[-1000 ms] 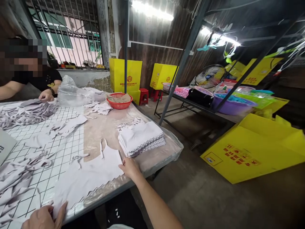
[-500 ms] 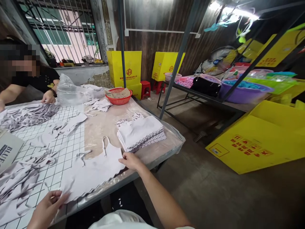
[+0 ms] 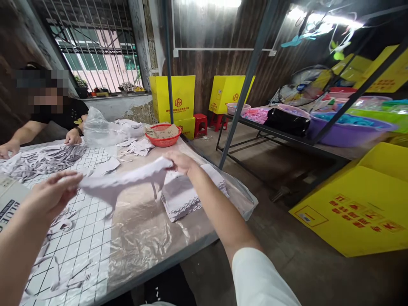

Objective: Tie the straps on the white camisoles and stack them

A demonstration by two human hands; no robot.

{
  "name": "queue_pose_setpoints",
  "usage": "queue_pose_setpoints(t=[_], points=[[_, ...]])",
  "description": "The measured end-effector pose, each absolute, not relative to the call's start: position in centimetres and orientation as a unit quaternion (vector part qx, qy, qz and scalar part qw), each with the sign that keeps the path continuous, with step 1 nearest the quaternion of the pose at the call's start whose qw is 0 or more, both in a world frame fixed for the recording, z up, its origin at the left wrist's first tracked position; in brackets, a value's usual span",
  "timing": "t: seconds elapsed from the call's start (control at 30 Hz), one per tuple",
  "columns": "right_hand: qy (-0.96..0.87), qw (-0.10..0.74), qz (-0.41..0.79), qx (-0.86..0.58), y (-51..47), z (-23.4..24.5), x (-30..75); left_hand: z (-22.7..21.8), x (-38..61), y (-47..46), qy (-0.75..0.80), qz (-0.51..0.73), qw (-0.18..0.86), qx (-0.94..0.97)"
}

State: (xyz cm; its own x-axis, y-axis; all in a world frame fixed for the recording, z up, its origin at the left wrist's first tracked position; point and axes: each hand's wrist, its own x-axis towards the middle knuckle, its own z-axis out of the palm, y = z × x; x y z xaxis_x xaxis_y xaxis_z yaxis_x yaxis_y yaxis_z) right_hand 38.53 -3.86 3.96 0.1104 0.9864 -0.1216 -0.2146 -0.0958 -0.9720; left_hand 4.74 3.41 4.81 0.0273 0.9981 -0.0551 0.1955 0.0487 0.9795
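Observation:
A pale lilac-white camisole with a wavy hem is stretched in the air above the table. My left hand is closed on its left end, and my right hand pinches its right end. The garment is blurred and its straps hang downward. Just below my right forearm lies a neat stack of folded camisoles with scalloped edges, partly hidden by the arm. Loose thin straps and cloth strips lie on the gridded sheet near my left forearm.
Across the plastic-covered table, a co-worker's hand rests on a heap of similar garments. A red basket holding cardboard stands at the far edge. Metal posts and a yellow box are on the right.
Both hands have lifted the camisole off the table and moved it away from me; it was lying flat, hem toward me. The view has shifted slightly.

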Motion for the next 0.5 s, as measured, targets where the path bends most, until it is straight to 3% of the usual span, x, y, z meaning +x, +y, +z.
queue_pose_setpoints(t=[0.1, 0.2, 0.3, 0.5], points=[[-0.37, 0.603, 0.436, -0.557, 0.0, 8.1, 42.3, 9.3, 11.5, 5.3, 0.512, 0.528, 0.44, 0.515], [-0.348, 0.625, 0.367, -0.595, 0.9, 9.7, 46.2, 10.4, 17.3, 5.8, 0.476, 0.537, 0.485, 0.5], [-0.318, 0.603, 0.353, -0.641, -1.3, 7.5, 49.7, 7.1, 21.3, 4.7, 0.478, 0.483, 0.549, 0.488], [-0.289, 0.501, 0.34, -0.742, -10.2, -1.8, 52.8, -4.0, 24.1, -1.4, 0.506, 0.34, 0.627, 0.485]])
